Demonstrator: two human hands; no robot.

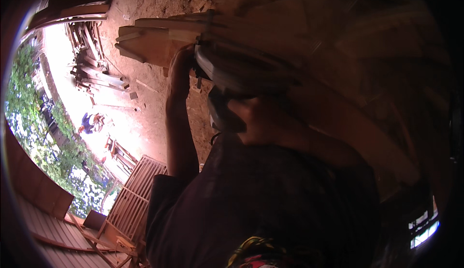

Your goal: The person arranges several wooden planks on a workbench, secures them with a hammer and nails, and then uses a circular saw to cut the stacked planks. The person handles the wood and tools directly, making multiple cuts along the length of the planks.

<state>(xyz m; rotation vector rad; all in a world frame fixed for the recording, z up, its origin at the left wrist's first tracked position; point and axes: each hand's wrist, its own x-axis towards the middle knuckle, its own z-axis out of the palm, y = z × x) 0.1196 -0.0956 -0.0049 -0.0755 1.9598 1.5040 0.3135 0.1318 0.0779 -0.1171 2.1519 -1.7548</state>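
Observation:
A dark grey handheld power tool [227,67] lies in deep shade in front of my body; its exact kind is hard to make out. My right hand [253,115] is closed round its rear grip [224,113], and a short bit of cord [215,136] shows below. At the tool's left end my left hand [182,62] is bent round its edge, the fingertips partly hidden. Beneath and beyond the tool, pale wooden boards [154,38] stick out to the left. The part of the wood under the tool is too dark to see.
Brown dirt ground [150,2] with wood scraps lies around the boards. Piles of timber [96,72] lie farther left in sunlight, near a seated person [92,123]. A slatted wooden frame [137,188] stands at the lower left. Dim wooden pieces [372,123] lie to the right.

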